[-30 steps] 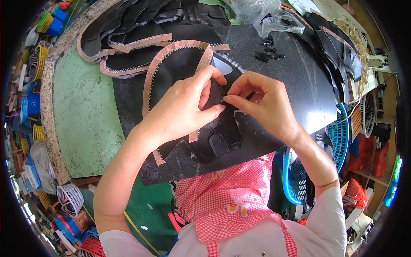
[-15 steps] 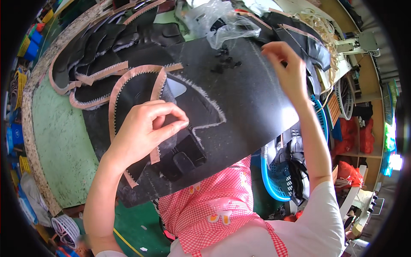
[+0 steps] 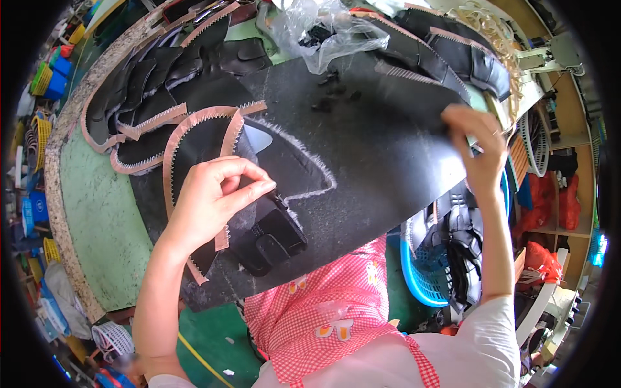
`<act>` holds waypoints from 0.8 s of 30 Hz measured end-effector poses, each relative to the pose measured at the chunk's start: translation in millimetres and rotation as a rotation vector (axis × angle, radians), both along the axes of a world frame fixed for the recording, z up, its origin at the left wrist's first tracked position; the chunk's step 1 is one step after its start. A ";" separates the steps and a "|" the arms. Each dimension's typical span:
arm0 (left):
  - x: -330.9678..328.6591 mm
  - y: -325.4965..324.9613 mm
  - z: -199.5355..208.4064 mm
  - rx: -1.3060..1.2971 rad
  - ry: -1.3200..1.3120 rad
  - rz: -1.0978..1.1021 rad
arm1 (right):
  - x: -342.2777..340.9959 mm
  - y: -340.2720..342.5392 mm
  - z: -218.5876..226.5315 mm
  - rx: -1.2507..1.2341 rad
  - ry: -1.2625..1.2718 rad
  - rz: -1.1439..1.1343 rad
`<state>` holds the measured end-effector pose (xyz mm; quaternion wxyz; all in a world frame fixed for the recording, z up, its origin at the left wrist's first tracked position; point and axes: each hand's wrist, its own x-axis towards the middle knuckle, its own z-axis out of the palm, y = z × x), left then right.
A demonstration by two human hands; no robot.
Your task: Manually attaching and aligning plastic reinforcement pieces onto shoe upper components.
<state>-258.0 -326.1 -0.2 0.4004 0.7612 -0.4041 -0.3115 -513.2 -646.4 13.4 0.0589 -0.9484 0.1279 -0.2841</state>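
Note:
My left hand (image 3: 217, 197) is closed in a pinch, thumb against forefinger, above a black leather piece (image 3: 275, 236) with a pale fuzzy edge. Whatever sits between those fingertips is too small and dark to make out. Beneath and beside this hand, pink tape (image 3: 169, 161) with zigzag teeth curves along the black piece. A light, smooth patch (image 3: 257, 139) shows within the fuzzy outline. My right hand (image 3: 479, 142) is raised over the right end of the black board (image 3: 362, 155), its fingers bent and smeared by motion. No held thing can be seen there.
Several black pieces with pink tape lie at the far left (image 3: 145, 84) and far right (image 3: 446, 55). A clear plastic bag (image 3: 323, 32) and small black bits (image 3: 330, 97) lie at the back. A blue basket (image 3: 420, 284) of dark pieces stands below my right arm.
My right hand has moved right and nearer to me, uncovering part of the black piece at the far right. The left hand keeps its pinch in nearly the same place.

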 end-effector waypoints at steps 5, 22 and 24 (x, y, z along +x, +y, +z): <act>-15.8 -13.7 7.9 0.026 -0.006 -0.057 | 14.5 41.8 -0.1 0.160 0.180 0.237; -8.7 -11.0 11.3 0.094 0.093 -0.205 | 50.8 85.0 36.0 0.401 0.354 0.426; -8.5 -12.1 12.2 0.078 0.085 -0.222 | 50.9 86.3 27.1 0.382 0.314 0.452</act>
